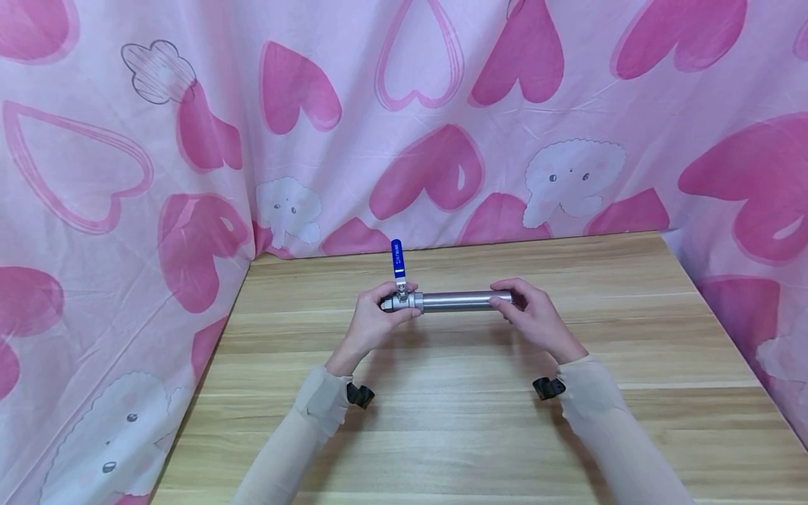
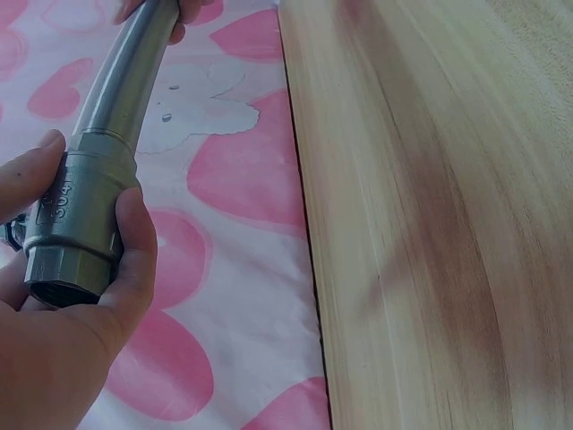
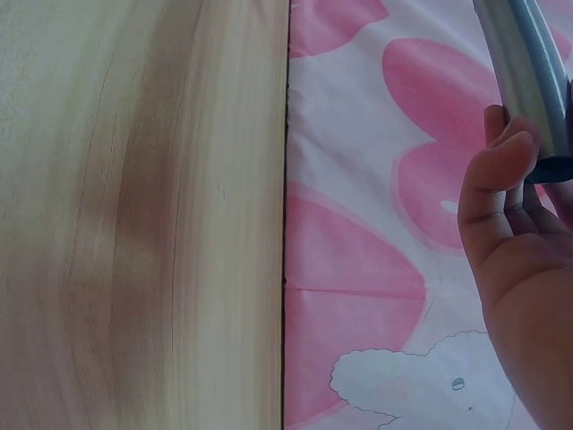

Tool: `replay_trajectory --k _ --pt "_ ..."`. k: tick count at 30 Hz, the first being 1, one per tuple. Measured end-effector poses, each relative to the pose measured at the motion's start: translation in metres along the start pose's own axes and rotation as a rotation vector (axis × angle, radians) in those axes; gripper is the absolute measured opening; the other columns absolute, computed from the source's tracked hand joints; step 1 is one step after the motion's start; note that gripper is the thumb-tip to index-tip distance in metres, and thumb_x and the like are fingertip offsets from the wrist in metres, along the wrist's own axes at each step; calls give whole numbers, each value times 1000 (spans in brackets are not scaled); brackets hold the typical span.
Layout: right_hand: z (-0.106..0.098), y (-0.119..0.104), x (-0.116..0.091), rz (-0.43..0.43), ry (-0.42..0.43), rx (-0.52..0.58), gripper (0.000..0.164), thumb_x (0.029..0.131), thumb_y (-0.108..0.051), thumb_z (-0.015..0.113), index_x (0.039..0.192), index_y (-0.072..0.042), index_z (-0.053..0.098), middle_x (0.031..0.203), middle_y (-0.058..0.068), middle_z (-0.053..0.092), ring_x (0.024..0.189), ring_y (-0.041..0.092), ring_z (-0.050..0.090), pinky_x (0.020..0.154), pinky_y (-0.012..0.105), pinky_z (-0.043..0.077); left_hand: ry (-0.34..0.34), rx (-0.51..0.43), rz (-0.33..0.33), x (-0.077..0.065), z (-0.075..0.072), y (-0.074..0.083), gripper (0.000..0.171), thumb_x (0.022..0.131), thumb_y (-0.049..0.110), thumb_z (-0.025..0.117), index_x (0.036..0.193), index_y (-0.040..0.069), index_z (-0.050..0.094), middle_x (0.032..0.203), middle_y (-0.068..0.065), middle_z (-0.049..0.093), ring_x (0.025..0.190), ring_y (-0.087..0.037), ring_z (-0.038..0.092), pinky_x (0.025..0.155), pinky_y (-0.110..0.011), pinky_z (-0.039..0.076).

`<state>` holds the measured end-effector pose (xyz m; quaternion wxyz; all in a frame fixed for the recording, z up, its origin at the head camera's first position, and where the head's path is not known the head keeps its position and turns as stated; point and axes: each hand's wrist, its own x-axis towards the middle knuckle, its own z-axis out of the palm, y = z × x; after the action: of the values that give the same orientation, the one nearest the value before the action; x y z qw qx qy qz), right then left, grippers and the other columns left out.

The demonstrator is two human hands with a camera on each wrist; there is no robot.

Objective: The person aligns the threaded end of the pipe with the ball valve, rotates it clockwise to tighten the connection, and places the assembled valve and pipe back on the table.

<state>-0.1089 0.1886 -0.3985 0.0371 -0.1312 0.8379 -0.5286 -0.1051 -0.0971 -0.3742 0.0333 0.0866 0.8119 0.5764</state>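
A metal ball valve (image 1: 404,300) with a blue lever handle (image 1: 398,258) is joined to a straight steel pipe (image 1: 463,300). My left hand (image 1: 374,319) grips the valve body, thumb on the near side and fingers behind. The lever points away from me. In the left wrist view the valve (image 2: 76,215) shows raised lettering and a hexagonal open end between the fingers. My right hand (image 1: 533,313) pinches the pipe's far right end between thumb and fingers. The right wrist view has the pipe (image 3: 528,72) with its end beside the thumb. Both hands hold the piece level above the table.
The wood-grain table (image 1: 461,421) spreads under both arms. A pink curtain (image 1: 353,161) with hearts and white cartoon animals hangs along the back and both sides. Small black devices sit at the left wrist (image 1: 360,395) and right wrist (image 1: 548,388).
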Motion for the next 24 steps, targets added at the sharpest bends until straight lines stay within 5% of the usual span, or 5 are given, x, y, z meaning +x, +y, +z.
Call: replay_trajectory --k 11,24 --pt "0 -3 0 16 -11 -25 28 98 -19 56 121 -3 58 99 14 61 78 15 53 65 22 48 12 6 -14 12 4 -32 44 75 10 83 117 11 69 119 -8 69 100 -19 59 90 -37 48" --pt "-1 -5 -2 40 -27 -65 28 100 -19 54 120 -1 60 88 17 59 72 15 50 61 22 44 8 21 34 11 4 -34 40 74 17 84 112 20 71 113 1 70 98 -18 61 87 -37 49"
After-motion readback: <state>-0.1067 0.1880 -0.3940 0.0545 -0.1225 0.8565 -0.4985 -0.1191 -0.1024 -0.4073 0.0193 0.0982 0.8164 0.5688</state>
